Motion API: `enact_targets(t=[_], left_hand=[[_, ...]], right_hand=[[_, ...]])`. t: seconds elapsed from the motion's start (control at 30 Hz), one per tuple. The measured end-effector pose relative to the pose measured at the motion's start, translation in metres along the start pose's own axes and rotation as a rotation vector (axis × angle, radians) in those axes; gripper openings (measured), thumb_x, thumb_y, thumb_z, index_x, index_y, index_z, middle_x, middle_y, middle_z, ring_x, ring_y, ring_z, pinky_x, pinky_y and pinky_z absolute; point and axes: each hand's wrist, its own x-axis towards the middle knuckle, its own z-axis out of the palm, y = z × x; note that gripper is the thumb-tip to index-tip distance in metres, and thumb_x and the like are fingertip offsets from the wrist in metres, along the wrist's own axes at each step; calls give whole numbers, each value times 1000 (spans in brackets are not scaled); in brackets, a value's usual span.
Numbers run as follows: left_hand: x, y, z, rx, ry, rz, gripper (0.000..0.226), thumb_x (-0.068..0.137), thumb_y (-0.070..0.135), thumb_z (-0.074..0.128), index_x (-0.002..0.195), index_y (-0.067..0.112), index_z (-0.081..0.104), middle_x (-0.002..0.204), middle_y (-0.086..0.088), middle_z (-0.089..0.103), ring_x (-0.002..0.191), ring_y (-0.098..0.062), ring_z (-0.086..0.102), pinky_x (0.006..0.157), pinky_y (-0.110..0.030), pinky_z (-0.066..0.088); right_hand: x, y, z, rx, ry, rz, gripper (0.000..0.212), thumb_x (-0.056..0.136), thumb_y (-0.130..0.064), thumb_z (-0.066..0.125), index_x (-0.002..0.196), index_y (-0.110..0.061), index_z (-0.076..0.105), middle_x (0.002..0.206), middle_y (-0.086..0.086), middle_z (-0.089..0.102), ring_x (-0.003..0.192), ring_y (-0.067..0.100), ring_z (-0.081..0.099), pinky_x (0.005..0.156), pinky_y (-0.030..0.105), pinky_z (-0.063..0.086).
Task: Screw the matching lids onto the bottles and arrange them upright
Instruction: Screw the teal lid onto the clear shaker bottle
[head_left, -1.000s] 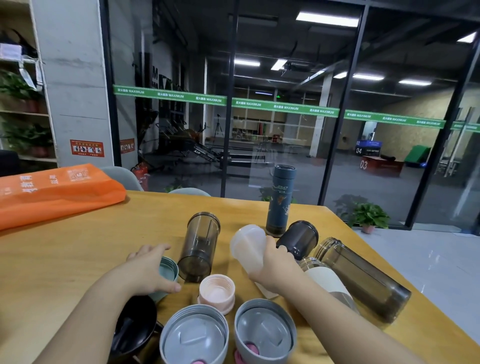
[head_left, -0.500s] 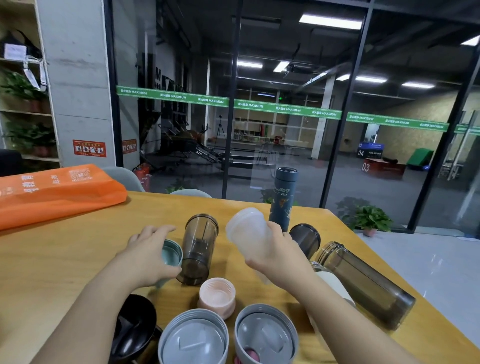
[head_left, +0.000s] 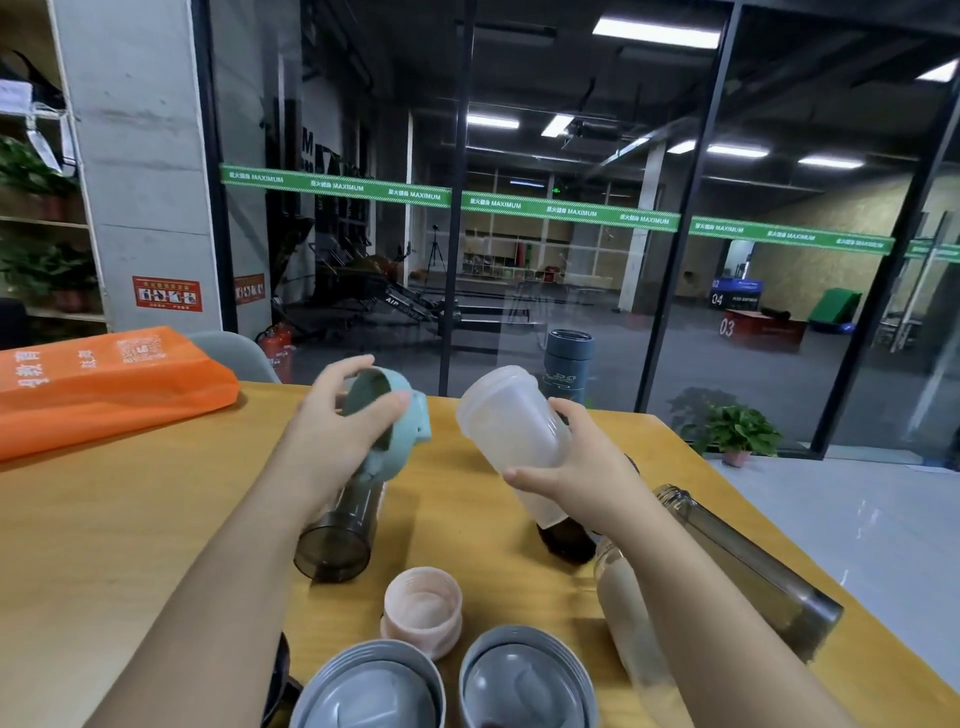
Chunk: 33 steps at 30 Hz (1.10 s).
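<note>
Head view: two grey lids (head_left: 366, 691) sit at 6 o'clock, one pink lid (head_left: 422, 610) just behind them. Three smoky bottles lie on the wooden table (head_left: 104, 519), one (head_left: 337, 535) below the left hand; one dark blue flask (head_left: 566, 364) stands at 12 o'clock. A glass wall (head_left: 571, 234) backs the table, an orange bag (head_left: 104, 384) at 10 o'clock. Since a second ago, both hands have risen: the left hand (head_left: 332, 426) grips the mint lid (head_left: 395, 421), the right hand (head_left: 576, 467) grips the frosted bottle (head_left: 511, 426), tilted, beside it.
</note>
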Motion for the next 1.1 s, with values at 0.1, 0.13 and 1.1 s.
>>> enact_targets(t=[0.1, 0.13, 1.1], left_hand=[[7, 5, 7, -338, 113, -156, 39, 89, 36, 60, 126, 34, 50, 116, -4, 51, 93, -20, 54, 65, -41, 52], [9, 6, 8, -452, 144, -223, 32, 88, 37, 60, 120, 33, 53, 117, -8, 50, 95, -24, 53, 67, -44, 53], [24, -20, 36, -471, -332, -326, 94, 47, 40, 83, 134, 27, 51, 131, -13, 57, 103, -25, 58, 80, -32, 46]], right_hand=[[6, 7, -3, 53, -19, 22, 88, 68, -38, 81, 140, -30, 32, 123, -8, 52, 107, 17, 54, 82, 35, 49], [7, 9, -4, 68, -31, 27, 87, 68, -38, 81, 140, -31, 33, 122, -8, 51, 107, 17, 54, 82, 36, 50], [7, 26, -38, -61, -150, -205, 77, 63, -27, 84, 119, -53, 38, 107, -41, 43, 106, -21, 37, 80, 6, 41]])
